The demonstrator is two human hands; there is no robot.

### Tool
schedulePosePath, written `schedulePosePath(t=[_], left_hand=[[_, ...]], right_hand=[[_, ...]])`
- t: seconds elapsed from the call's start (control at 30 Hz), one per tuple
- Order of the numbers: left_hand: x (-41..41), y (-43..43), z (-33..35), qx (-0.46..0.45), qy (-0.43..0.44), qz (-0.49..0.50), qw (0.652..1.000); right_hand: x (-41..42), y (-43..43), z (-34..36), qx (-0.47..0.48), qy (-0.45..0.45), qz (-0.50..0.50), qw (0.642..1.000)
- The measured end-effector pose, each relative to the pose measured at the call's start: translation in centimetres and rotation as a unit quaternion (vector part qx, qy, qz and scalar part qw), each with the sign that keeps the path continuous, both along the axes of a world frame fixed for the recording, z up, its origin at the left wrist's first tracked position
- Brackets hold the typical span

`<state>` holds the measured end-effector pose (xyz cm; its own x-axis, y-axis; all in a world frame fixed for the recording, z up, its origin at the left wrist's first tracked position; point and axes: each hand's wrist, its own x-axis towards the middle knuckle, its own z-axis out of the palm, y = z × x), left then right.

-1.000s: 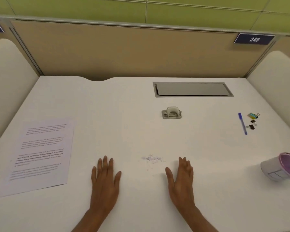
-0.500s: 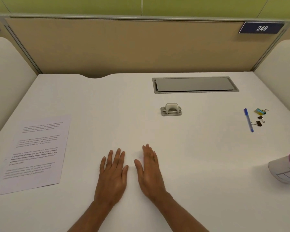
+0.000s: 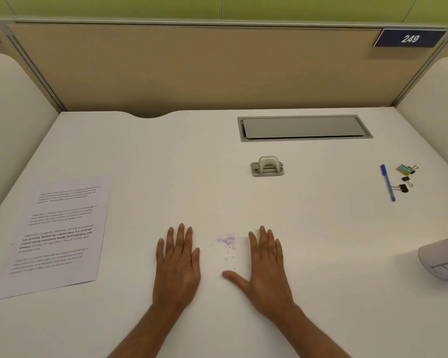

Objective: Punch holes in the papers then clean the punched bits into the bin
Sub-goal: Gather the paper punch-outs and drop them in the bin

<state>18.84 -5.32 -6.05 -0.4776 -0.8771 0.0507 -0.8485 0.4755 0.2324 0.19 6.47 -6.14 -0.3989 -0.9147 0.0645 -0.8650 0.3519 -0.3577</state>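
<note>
Punched bits point(image 3: 228, 241) on the desk point(image 3: 321, 241) between flat, empty, outspread left hand point(image 3: 177, 264) and right hand point(image 3: 267, 270).

White laminate desk surface point(image 3: 166, 156) occupies most of the view, with a shallow curved notch in its far edge at left. A rectangular grey metal cable hatch point(image 3: 304, 127) sits recessed in the desk toward the far right, lid shut. A beige partition panel point(image 3: 192, 68) stands along the far edge; a dark blue number plate point(image 3: 409, 38) reading 249 is fixed at its upper right corner. A blue ballpoint pen point(image 3: 387, 182) lies on the desk at right. Just beside it lie one yellow-and-blue binder clip point(image 3: 406, 169) and two small black binder clips point(image 3: 405, 184), one touching the pen
</note>
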Motion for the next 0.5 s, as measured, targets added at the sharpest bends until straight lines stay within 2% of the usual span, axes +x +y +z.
schedulePosePath(t=[0.23, 0.37, 0.5], left_hand=[[-0.1, 0.1, -0.1, -0.006, 0.011, 0.001, 1.000], [0.0, 0.0, -0.3, -0.014, 0.010, 0.000, 1.000], [0.1, 0.0, -0.6, -0.026, 0.016, -0.006, 1.000]], right_hand=[[-2.4, -4.4, 0.4, 0.011, -0.017, -0.028, 0.999], [-1.1, -4.1, 0.0, -0.036, -0.038, -0.014, 0.999], [2.3, -4.3, -0.7, -0.054, 0.007, 0.027, 0.998]])
